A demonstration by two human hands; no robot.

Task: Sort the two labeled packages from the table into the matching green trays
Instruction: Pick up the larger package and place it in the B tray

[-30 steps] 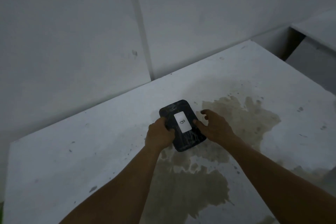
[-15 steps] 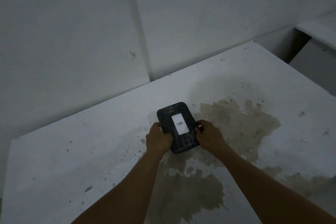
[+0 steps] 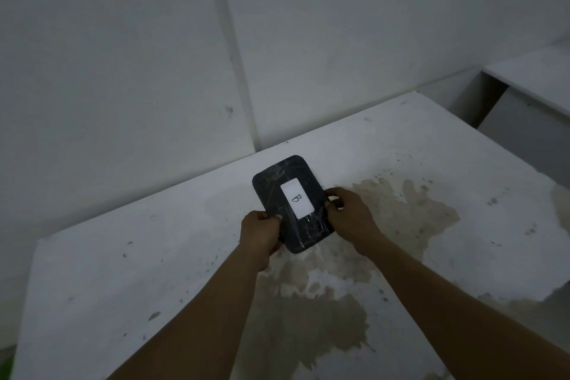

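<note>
A black wrapped package (image 3: 277,182) with a white label marked "B" is held over the white table (image 3: 123,256). My left hand (image 3: 260,233) grips its near left edge, thumb on top. At its right edge my right hand (image 3: 348,216) holds it with the fingers curled around the side. The package appears tilted, its far end raised. No green tray and no second package can be seen, apart from a small green sliver at the bottom left corner (image 3: 4,364).
A large brown stain (image 3: 401,210) spreads over the table under and right of my hands. White wall panels (image 3: 123,55) rise right behind the table. To the right, past a gap, stands another white surface (image 3: 533,74).
My right hand closed on the package's right edge. Both hands have lifted the package off the table and tilted its far end up.
</note>
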